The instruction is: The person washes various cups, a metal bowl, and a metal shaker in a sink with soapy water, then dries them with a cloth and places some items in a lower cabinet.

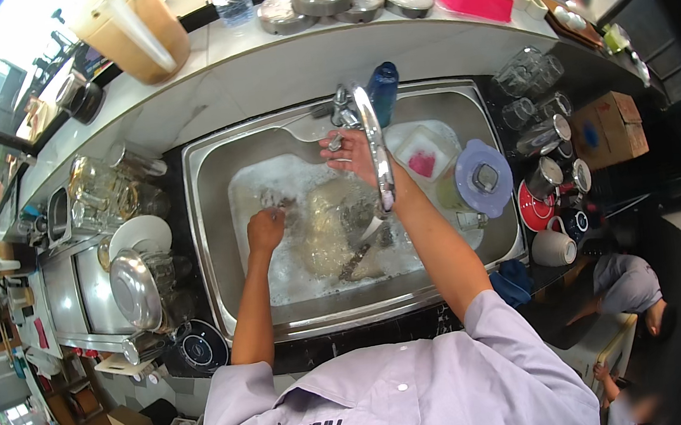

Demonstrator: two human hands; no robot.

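My left hand (266,228) is curled, fingers down, over the sudsy water on the left side of a stainless steel sink (218,287). Blur and foam around its fingertips hide whether it grips anything. Palm up, my right hand (351,152) has its fingers apart at the lever (336,142) of a chrome tap (343,109). The curved spout (378,146) passes over my right wrist. A yellowish submerged shape (324,233) shows in the middle of the water, and a dark-handled utensil (355,262) lies to its right.
Beside the sink stand glass mugs (88,183), a metal bowl (135,290) and cups (552,246). A lilac lid (483,179) and a square container (427,150) sit at the sink's right. Behind the tap is a blue bottle (384,93). Other people are at lower right.
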